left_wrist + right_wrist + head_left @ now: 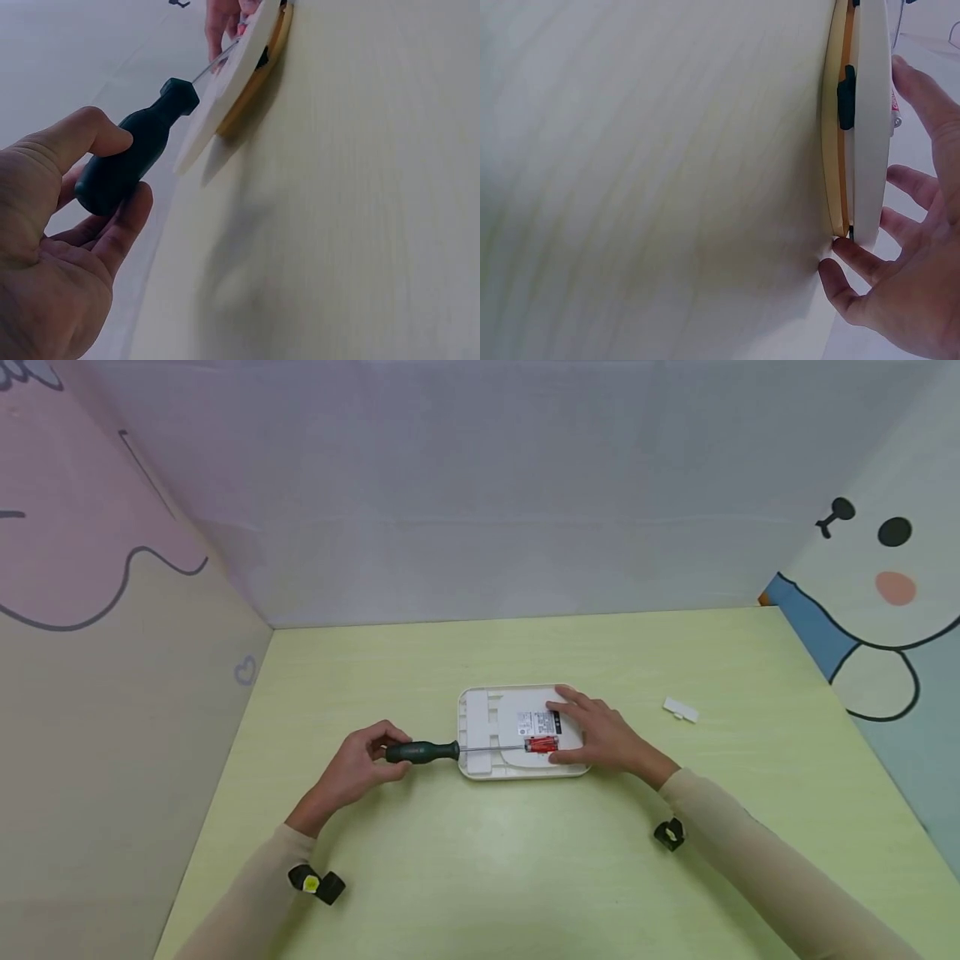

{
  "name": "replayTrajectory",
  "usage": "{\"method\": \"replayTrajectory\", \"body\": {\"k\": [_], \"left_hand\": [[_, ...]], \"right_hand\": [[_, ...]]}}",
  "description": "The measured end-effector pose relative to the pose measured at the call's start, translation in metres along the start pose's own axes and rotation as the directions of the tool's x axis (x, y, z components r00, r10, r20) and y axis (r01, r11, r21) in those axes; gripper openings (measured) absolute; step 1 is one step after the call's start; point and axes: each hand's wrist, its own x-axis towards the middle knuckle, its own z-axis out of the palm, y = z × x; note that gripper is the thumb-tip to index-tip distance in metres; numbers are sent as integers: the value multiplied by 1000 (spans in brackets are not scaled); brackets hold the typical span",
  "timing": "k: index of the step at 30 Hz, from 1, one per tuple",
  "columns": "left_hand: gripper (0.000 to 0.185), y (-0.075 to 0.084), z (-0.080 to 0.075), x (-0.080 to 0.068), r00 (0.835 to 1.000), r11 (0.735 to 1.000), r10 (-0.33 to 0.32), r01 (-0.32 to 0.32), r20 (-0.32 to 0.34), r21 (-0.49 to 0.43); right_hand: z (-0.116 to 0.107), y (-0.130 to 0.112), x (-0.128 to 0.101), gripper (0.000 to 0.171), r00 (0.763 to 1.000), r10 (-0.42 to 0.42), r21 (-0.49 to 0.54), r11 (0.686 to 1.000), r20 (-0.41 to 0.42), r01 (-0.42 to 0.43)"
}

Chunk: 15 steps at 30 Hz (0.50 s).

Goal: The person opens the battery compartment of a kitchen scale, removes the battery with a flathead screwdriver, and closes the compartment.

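Note:
A white rounded device [477, 727] lies underside up on the table, a printed label showing on it. Red batteries [541, 744] sit in a recess of its underside. My left hand [363, 766] grips the dark green handle of a screwdriver [422, 752], thumb on one side and fingers on the other. The thin metal shaft runs level across the device, its tip right at the batteries. With fingers spread, my right hand [606, 735] rests on the device's right end; in the right wrist view, some fingertips [834, 274] reach down beside its edge.
A small white cover piece [681, 710] with a tab lies to the right of the device on the pale yellow-green table [510, 868]. Grey wall panels [517, 493] rise behind, with cartoon-printed panels at both sides.

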Motion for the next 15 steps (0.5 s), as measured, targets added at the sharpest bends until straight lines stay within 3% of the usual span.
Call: {"method": "replayTrajectory", "body": {"k": [8,15], "left_hand": [[27,11,-8,6,1000,1000,-5,5,15,23],[28,-4,-4,4,999,998,-40,42,26,-48]], "right_hand": [[1,2,1,85,1000,-3,3,1000,-6,3],[0,1,1,85,1000,-2,1,1000,-3,2]]}}
